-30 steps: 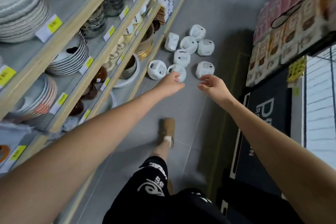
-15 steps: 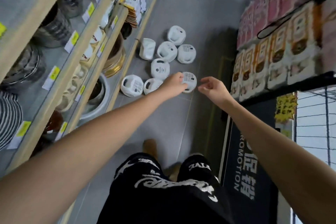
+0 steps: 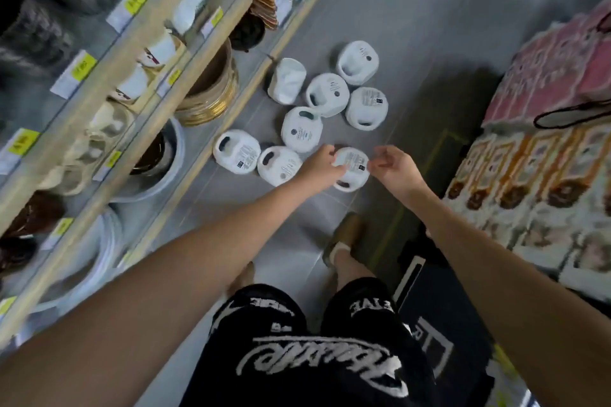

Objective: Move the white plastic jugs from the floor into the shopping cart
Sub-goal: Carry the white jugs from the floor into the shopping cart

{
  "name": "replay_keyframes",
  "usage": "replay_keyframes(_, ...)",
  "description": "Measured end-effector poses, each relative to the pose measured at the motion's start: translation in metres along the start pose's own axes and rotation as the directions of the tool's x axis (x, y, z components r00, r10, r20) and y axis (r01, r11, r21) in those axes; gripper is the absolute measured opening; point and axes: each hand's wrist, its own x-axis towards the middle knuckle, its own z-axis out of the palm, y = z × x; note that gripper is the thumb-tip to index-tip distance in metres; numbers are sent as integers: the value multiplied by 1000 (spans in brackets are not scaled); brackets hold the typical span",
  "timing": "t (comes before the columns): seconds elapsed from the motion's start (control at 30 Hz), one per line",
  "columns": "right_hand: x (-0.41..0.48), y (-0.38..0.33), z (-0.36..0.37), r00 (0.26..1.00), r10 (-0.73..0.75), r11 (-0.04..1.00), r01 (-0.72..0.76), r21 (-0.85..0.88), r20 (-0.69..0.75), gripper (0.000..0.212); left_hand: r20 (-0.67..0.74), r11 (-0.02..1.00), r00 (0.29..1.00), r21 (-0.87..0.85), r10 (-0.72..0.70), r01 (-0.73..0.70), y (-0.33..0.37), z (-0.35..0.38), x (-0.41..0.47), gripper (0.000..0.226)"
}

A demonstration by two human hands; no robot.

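Observation:
Several white plastic jugs lie in a cluster on the grey floor (image 3: 413, 26), seen from above. The nearest jug (image 3: 352, 160) shows between my two hands. My left hand (image 3: 319, 170) overlaps its left edge with fingers loosely curled. My right hand (image 3: 395, 170) hovers at its right edge, fingers apart. Neither hand visibly grips it. Two more jugs (image 3: 279, 165) (image 3: 236, 150) sit to the left, others (image 3: 301, 129) (image 3: 366, 107) farther back. One dented jug (image 3: 286, 79) lies beside the shelf base. No shopping cart is in view.
Wooden shelves (image 3: 142, 76) with bowls, plates and yellow price tags run along the left. A display of boxed goods (image 3: 545, 158) stands on the right. A dark mat (image 3: 439, 324) lies at lower right. My foot (image 3: 344, 235) is just behind the jugs.
I have stepped closer and the view has tilted down. Both hands have moved onto either side of the nearest jug, which earlier lay just ahead of them.

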Motion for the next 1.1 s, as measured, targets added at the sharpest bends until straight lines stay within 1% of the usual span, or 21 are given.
replay_keyframes(0.07, 35, 13, -13, 999, 14, 1000, -13, -26, 41, 39, -13, 997, 998, -46, -65, 64, 4, 17, 29, 52)
replay_keyframes(0.17, 90, 33, -24, 995, 23, 996, -14, -92, 94, 39, -76, 981, 985, -131, -155, 144, 0, 40, 74, 56)
replay_keyframes(0.23, 127, 48, -25, 992, 45, 992, -31, -122, 115, 38, -108, 963, 970, -187, -218, 196, -10, 56, 108, 57)
replay_keyframes(0.3, 165, 67, -20, 989, 69, 992, -54, -116, 127, 37, -114, 941, 956, -242, -269, 236, -27, 73, 144, 58)
replay_keyframes(0.4, 223, 104, -2, 980, 108, 991, -93, -99, 164, 36, -127, 908, 932, -302, -340, 290, -60, 100, 202, 58)
replay_keyframes(0.5, 283, 147, 26, 972, 137, 983, -110, -147, 189, 38, -109, 862, 907, -375, -406, 341, -99, 129, 261, 57)
replay_keyframes(0.63, 358, 210, 62, 966, 147, 982, -117, -145, 214, 38, -102, 796, 879, -483, -466, 365, -155, 167, 340, 61)
replay_keyframes(0.7, 390, 241, 79, 966, 147, 981, -116, -153, 214, 41, -123, 747, 847, -548, -517, 377, -182, 185, 376, 68)
replay_keyframes(0.83, 445, 299, 107, 959, 173, 963, -117, -242, 225, 56, -140, 648, 787, -662, -600, 376, -231, 221, 437, 92)
replay_keyframes(0.97, 490, 338, 120, 961, 134, 930, -37, -365, 243, 84, -81, 548, 753, -737, -653, 396, -273, 249, 477, 102)
replay_keyframes(1.03, 508, 350, 118, 950, 140, 906, -10, -422, 278, 99, -71, 523, 764, -768, -642, 368, -290, 259, 489, 103)
replay_keyframes(1.1, 523, 359, 114, 925, 154, 908, 7, -420, 348, 108, -39, 491, 798, -806, -601, 330, -301, 265, 495, 97)
